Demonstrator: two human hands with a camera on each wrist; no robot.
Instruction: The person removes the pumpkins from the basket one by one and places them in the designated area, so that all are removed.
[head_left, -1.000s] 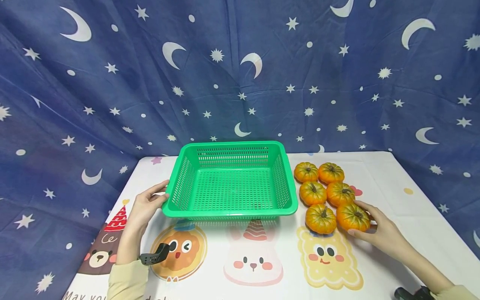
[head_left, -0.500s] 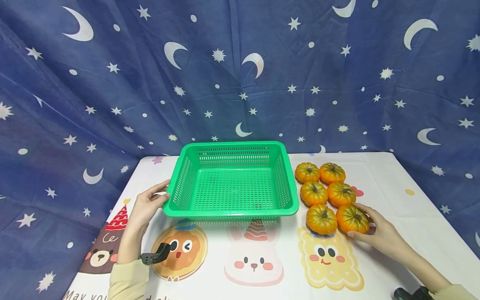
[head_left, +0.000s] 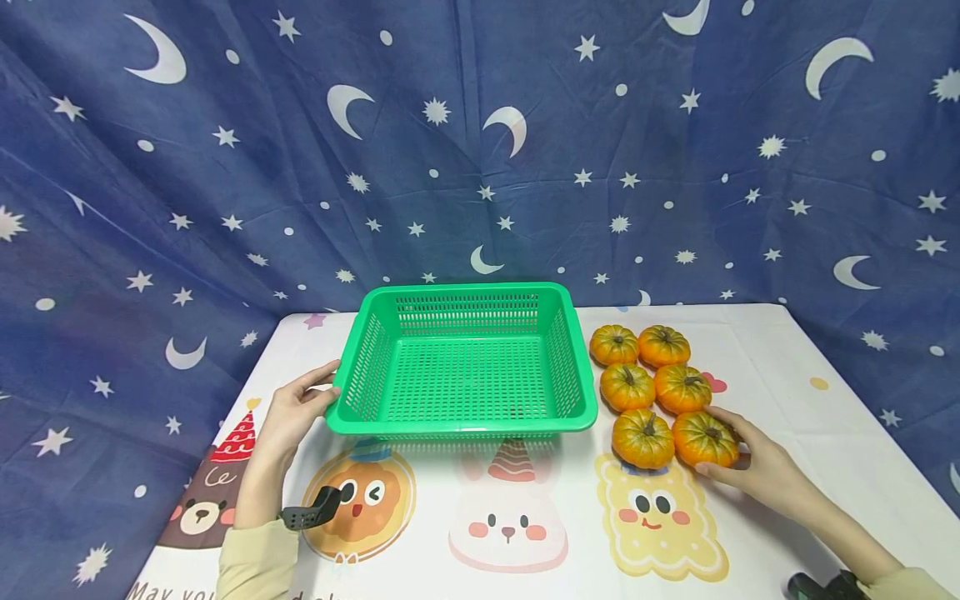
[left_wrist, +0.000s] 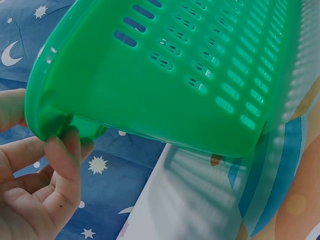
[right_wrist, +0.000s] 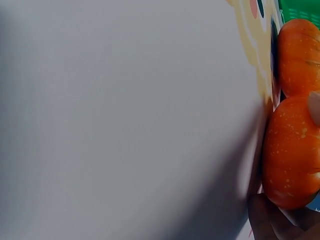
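Note:
A green plastic basket (head_left: 461, 427) with slotted walls stands on the table, nothing inside it. My left hand (head_left: 291, 414) grips its rim at the left side; in the left wrist view the fingers (left_wrist: 65, 167) curl under the rim of the basket (left_wrist: 135, 95). To the right of the basket, several small orange-green pumpkins sit close together in two columns. My right hand (head_left: 765, 462) holds the front right pumpkin (head_left: 703, 439) between thumb and fingers, and it appears to rest on the table. The right wrist view shows that pumpkin (right_wrist: 290, 155) at its right edge.
Beside the held pumpkin sits the front left pumpkin (head_left: 642, 439), with other pumpkins (head_left: 662, 346) behind. The white tablecloth (head_left: 420, 575) carries printed cartoon figures. A blue curtain (head_left: 450, 167) with moons and stars hangs behind the table and along its left side.
Both hands, the basket and the pumpkins keep their places. Only a very slight shift of the whole head view shows.

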